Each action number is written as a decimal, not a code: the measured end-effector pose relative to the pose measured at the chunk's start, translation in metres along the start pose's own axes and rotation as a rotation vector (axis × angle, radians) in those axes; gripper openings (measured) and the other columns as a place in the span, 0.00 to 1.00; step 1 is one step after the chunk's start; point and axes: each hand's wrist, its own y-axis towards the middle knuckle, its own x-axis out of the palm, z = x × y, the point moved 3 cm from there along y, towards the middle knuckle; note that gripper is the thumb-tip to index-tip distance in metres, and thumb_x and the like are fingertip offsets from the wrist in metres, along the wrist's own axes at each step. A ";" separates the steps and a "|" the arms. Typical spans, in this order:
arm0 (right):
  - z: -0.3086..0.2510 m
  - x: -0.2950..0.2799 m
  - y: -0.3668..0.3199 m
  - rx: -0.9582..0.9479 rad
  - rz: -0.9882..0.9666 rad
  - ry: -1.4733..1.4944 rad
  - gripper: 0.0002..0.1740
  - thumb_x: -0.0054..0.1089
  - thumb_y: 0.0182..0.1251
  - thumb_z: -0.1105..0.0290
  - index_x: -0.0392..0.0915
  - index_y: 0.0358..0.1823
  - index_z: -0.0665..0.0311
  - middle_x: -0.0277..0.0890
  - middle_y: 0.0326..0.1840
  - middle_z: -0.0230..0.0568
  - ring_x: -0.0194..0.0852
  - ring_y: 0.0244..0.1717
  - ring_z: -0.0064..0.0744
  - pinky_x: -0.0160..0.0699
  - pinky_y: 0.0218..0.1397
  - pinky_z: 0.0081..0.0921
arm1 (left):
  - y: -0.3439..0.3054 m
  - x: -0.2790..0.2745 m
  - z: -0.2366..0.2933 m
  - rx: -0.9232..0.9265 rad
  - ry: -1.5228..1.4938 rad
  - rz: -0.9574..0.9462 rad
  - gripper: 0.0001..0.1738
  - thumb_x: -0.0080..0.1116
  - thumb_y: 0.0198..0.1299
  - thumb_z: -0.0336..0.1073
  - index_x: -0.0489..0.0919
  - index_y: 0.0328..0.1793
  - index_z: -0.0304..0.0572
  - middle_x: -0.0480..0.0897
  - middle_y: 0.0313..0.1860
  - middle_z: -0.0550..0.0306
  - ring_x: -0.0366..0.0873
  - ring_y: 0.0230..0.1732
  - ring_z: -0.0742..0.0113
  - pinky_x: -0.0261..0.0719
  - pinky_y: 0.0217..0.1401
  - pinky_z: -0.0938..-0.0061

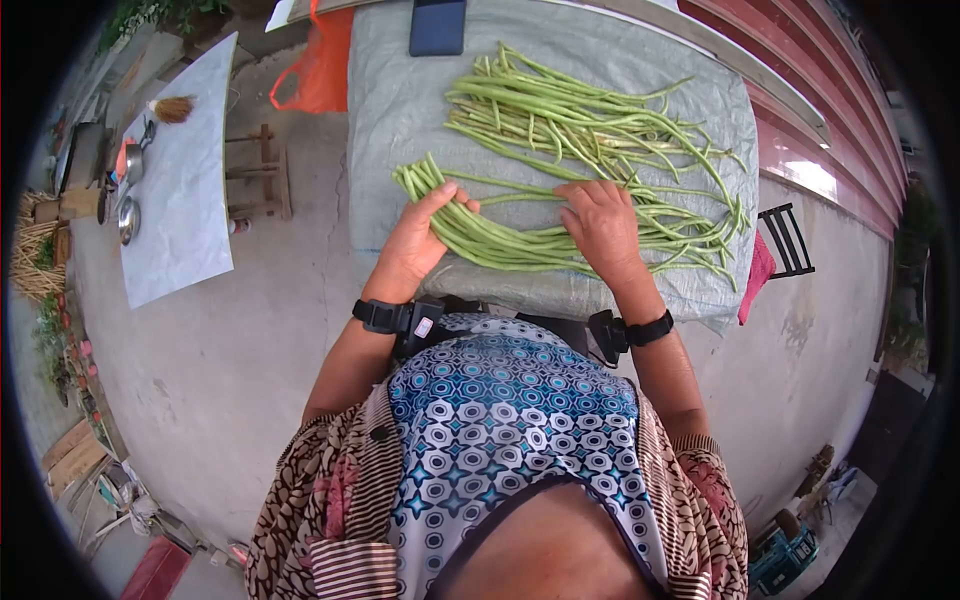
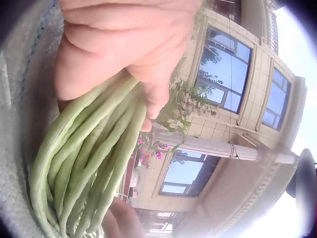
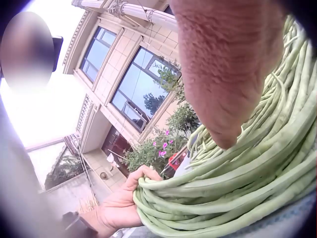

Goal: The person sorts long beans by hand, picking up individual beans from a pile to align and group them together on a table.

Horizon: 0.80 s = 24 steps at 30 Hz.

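Note:
My left hand (image 1: pixel 418 232) grips a thick bundle of long green beans (image 1: pixel 500 240) near its left end, thumb across the top. In the left wrist view the beans (image 2: pixel 94 148) fan out below that hand (image 2: pixel 124 44). My right hand (image 1: pixel 602 222) is over the middle of the bundle, fingers bent down among the strands. I cannot tell whether it pinches any, as its fingertips are hidden. The right wrist view shows part of this hand (image 3: pixel 223 69) close over the beans (image 3: pixel 223 193). A second pile of long beans (image 1: pixel 560 110) lies farther back.
A grey-green plastic sheet (image 1: pixel 390 140) covers the table under the beans. A dark phone-like device (image 1: pixel 437 27) lies at its far edge, and an orange bag (image 1: pixel 325 65) hangs on the left. Off left stands another table (image 1: pixel 185 215) with a brush (image 1: pixel 172 109) and metal bowls.

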 end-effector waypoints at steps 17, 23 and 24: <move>-0.027 0.029 0.014 0.398 0.146 0.403 0.11 0.66 0.59 0.67 0.76 0.41 0.59 0.81 0.37 0.42 0.81 0.37 0.46 0.77 0.38 0.36 | 0.000 -0.004 0.003 0.034 -0.002 -0.020 0.11 0.62 0.64 0.35 0.78 0.50 0.40 0.81 0.47 0.56 0.80 0.51 0.62 0.82 0.54 0.65; -0.047 0.034 0.006 0.348 0.017 0.457 0.10 0.66 0.59 0.67 0.77 0.40 0.60 0.81 0.38 0.41 0.81 0.37 0.45 0.77 0.40 0.35 | 0.001 0.011 0.009 0.055 0.001 -0.057 0.17 0.63 0.63 0.36 0.76 0.54 0.36 0.81 0.51 0.53 0.79 0.49 0.64 0.82 0.53 0.68; -0.047 0.034 0.006 0.353 -0.013 0.467 0.10 0.66 0.59 0.67 0.77 0.40 0.60 0.81 0.38 0.41 0.81 0.37 0.45 0.77 0.40 0.35 | 0.000 0.013 0.010 0.068 -0.003 -0.063 0.17 0.63 0.63 0.36 0.76 0.55 0.36 0.81 0.51 0.53 0.79 0.48 0.64 0.82 0.53 0.68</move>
